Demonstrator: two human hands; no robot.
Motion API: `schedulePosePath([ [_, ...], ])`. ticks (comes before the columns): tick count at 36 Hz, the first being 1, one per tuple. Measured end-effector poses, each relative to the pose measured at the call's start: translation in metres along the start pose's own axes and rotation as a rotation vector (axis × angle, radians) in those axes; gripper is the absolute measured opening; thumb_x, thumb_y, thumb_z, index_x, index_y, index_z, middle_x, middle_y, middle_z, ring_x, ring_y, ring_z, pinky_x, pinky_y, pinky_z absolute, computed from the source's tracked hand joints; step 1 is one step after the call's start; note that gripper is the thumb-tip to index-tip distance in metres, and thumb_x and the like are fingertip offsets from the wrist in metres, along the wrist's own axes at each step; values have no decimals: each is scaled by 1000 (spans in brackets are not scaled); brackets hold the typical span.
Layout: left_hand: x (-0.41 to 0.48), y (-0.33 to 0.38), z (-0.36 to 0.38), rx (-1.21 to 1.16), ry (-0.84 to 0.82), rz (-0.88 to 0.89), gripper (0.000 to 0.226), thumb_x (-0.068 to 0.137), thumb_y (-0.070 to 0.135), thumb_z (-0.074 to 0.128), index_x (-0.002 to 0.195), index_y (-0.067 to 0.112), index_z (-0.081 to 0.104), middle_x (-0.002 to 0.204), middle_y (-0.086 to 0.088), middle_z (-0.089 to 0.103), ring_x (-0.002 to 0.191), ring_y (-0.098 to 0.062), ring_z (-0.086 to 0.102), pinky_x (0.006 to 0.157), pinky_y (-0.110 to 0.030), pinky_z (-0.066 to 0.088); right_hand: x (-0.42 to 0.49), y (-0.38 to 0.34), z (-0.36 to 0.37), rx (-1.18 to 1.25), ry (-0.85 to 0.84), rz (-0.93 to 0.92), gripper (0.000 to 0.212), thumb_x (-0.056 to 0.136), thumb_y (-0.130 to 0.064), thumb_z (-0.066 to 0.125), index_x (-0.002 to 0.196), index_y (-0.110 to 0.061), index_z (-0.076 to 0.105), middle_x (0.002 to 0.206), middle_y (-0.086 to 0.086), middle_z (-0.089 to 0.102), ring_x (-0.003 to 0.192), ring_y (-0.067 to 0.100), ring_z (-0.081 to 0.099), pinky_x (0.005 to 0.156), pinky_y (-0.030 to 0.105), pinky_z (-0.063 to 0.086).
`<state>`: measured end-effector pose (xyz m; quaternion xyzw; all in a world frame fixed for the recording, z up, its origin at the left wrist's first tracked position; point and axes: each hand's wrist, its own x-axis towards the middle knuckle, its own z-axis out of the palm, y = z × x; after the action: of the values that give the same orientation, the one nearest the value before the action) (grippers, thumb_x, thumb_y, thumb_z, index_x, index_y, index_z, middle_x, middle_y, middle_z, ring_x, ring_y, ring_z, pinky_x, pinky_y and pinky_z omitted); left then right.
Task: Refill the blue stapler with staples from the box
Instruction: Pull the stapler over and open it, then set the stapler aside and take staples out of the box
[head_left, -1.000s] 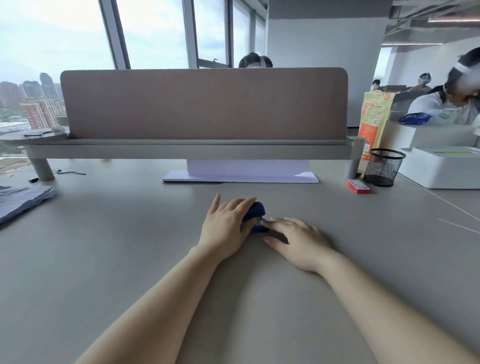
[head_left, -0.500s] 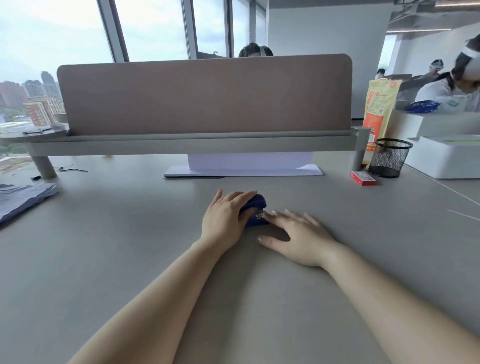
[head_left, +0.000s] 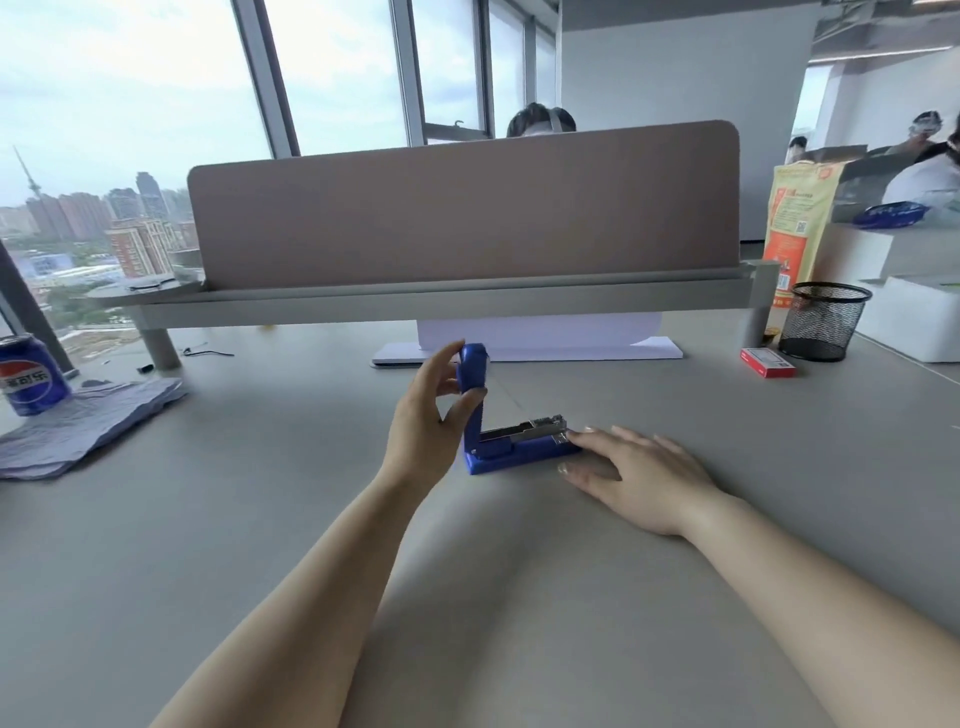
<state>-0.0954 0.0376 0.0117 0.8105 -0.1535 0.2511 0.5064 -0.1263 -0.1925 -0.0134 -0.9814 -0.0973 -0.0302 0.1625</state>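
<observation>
Both hands meet the blue stapler (head_left: 511, 447): left hand (head_left: 426, 415) pinches its lid, hiding the hinge; right hand (head_left: 631, 475) flat.

Lighting: bright, diffuse daylight from the tall glass windows (head_left: 130, 104) at upper left and top centre of the frame; overcast sky nearly blown out to white.
Glare: none strong; a pale sheen lies on the smooth grey desk surface (head_left: 260, 519) at mid-left.
Shadows: soft, faint, falling toward the lower frame beneath both bare forearms and under the long grey raised shelf (head_left: 415, 306) at centre.
Distortion: wide-angle; window frames lean, shelf bows, forearms swell at the bottom corners.
Sharpness: centre fairly crisp; right and left edges smeared and soft; distant city skyline hazy.
</observation>
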Motion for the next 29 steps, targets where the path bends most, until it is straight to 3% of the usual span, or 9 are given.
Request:
schedulePosePath([
  [4,-14,-18,-35,35,26,-48,63,81,14,69,131,34,38,110,2,59,96,-14,61,81,-18,44,0,0,0,1,3,1,63,78,-75,28,135,-48,27,152,-18,28,142,10,21,116,38,19],
  [8,-27,-39,-55,274,24,-163,56,71,29,78,120,23,51,102,2,60,93,-17,56,80,-26,39,-2,-1,0,-4,8,7,61,79,-73,29,135,-48,29,152,-14,30,142,12,22,115,38,20],
  [12,-28,-49,-55,419,7,-253,52,67,45,77,111,25,57,106,2,64,91,-18,56,74,-29,41,-6,-2,-1,9,4,3,60,81,-71,28,136,-48,29,152,-13,30,143,12,21,115,36,20],
  [16,-24,-55,-53,512,-13,-289,60,67,54,73,116,27,53,112,1,67,104,-26,59,87,-37,47,-7,-3,-2,11,19,1,55,84,-66,30,136,-47,30,152,-15,30,142,12,22,114,35,20],
  [20,-21,-60,-51,565,-78,-286,65,72,55,67,126,28,43,120,8,65,112,-21,57,97,-39,42,-6,-3,-1,1,34,3,53,86,-64,30,136,-46,32,151,-14,31,142,13,24,112,33,21],
  [29,-23,-59,-52,581,-128,-302,79,73,62,62,137,28,32,138,-5,52,122,-31,49,103,-42,40,-7,-3,-3,-24,-44,3,57,86,-65,30,139,-46,21,154,-18,21,144,12,16,116,34,16],
])
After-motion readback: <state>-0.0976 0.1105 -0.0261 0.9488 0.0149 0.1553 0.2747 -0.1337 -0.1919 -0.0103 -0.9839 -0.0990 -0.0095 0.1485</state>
